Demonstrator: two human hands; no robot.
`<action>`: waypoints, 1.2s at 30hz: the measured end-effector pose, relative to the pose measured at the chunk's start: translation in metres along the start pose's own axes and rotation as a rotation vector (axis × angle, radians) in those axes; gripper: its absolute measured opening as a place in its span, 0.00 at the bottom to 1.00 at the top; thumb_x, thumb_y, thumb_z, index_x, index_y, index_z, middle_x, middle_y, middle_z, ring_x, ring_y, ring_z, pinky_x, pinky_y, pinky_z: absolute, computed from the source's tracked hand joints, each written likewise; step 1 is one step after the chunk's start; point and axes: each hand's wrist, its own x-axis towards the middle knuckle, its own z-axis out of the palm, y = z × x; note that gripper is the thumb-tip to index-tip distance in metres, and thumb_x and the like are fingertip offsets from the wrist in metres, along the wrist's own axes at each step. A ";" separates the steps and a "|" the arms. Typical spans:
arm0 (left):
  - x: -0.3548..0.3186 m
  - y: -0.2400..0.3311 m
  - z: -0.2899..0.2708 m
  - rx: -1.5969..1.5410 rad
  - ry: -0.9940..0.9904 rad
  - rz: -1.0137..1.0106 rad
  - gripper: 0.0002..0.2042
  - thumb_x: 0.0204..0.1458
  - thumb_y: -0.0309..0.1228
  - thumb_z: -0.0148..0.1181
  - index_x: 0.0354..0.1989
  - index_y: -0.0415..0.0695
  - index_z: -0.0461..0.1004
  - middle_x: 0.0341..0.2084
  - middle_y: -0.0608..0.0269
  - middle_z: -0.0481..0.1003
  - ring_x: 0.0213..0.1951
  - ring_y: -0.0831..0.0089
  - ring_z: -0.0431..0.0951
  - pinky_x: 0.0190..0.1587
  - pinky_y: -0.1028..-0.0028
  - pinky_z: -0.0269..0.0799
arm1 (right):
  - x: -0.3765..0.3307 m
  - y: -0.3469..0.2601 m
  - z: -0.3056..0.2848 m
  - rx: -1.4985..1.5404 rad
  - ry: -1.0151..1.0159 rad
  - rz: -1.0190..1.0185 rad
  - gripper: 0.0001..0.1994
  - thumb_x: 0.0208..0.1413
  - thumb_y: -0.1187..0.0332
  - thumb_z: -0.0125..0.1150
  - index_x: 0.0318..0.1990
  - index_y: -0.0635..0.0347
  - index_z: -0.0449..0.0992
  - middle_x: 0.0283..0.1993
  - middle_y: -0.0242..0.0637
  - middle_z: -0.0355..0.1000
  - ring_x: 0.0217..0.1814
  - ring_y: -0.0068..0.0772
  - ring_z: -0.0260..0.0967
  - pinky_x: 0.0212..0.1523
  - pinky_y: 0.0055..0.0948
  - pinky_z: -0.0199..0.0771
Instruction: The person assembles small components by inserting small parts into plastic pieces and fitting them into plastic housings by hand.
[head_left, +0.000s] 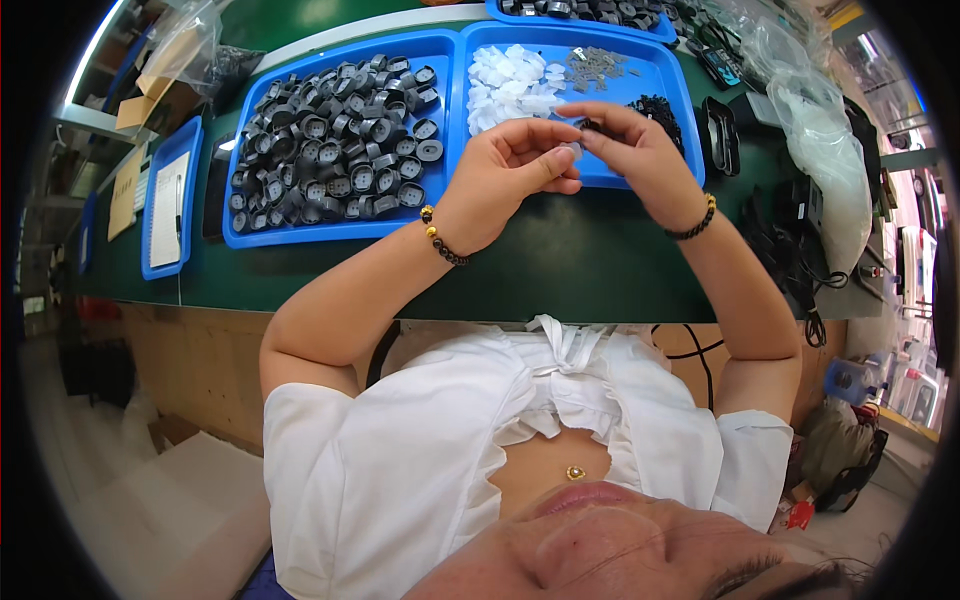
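Note:
My left hand is closed, its thumb and forefinger pinching a small whitish translucent plastic piece. Close beside it, my right hand is pinched around a tiny dark part, partly hidden by the fingers. Both hands hover over the near part of a blue tray. In that tray lie a heap of white plastic pieces, a spread of small grey parts and a pile of small black parts. Left of it, another blue tray is filled with black plastic housings.
The trays stand on a green tabletop. At the left is a small blue tray with a paper pad and pen. On the right are an open black case, clear plastic bags and black cables. More black parts fill a far tray.

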 end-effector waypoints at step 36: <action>-0.002 0.009 0.006 0.242 0.100 0.052 0.09 0.51 0.22 0.65 0.40 0.34 0.76 0.32 0.60 0.79 0.32 0.77 0.80 0.34 0.79 0.79 | -0.031 0.012 0.009 -0.308 0.171 -0.266 0.16 0.45 0.81 0.68 0.44 0.63 0.80 0.40 0.38 0.78 0.39 0.26 0.78 0.40 0.22 0.76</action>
